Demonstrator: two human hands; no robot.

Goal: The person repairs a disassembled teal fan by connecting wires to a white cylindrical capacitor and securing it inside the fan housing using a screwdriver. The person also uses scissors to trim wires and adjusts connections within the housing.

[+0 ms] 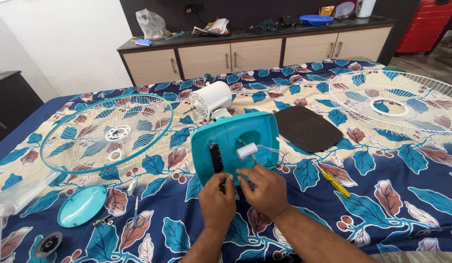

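Observation:
A teal fan base (235, 139) lies tipped on the bed, its open underside facing me, with a black switch strip (216, 157) and a white cylindrical capacitor (247, 150) inside. The white fan motor (210, 100) sits just behind it. My left hand (217, 200) grips the base's near lower edge. My right hand (263, 189) pinches at the wires just below the capacitor. Both forearms come in from the bottom edge.
A teal-rimmed wire fan guard (106, 132) lies at left, a white guard (396, 103) at right. Also on the floral bedsheet (406, 185): a black base plate (307, 128), a yellow screwdriver (335, 182), a teal round cap (82, 206), small screws (103, 221). A cabinet (255, 51) stands behind.

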